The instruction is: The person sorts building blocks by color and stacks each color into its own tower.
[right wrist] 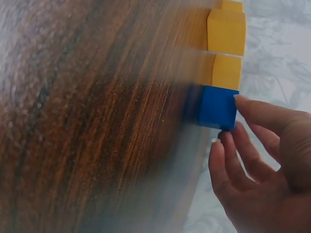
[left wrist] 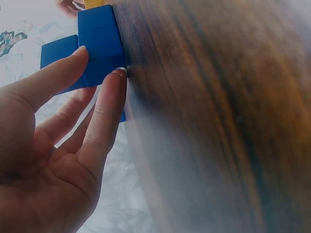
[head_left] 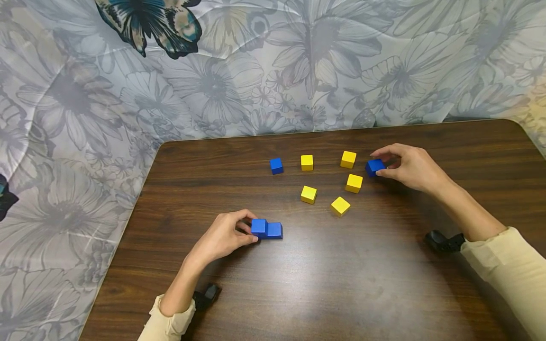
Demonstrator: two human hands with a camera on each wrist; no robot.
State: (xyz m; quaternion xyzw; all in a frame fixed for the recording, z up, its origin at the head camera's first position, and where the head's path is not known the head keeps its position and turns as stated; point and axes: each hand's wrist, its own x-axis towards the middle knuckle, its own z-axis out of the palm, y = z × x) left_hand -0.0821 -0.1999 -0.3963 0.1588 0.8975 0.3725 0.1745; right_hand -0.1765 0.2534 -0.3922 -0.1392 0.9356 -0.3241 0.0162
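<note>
At the left middle of the table, my left hand (head_left: 225,233) grips a blue cube (head_left: 258,227) between thumb and fingers. That cube stands higher than a second blue cube (head_left: 275,230) right beside it. In the left wrist view, the thumb lies across the raised cube (left wrist: 53,53), and blue faces (left wrist: 99,36) show lower, against the tabletop. Over at the right, my right hand (head_left: 411,166) pinches another blue cube (head_left: 374,167) by its side. The right wrist view has this cube (right wrist: 218,107) at the fingertips, close to the table surface.
Several yellow cubes (head_left: 309,194) lie scattered between the hands, one (head_left: 348,159) just left of the right hand's cube. A lone blue cube (head_left: 276,166) sits toward the back. Behind the brown wooden table (head_left: 298,289) hangs a floral cloth (head_left: 256,71).
</note>
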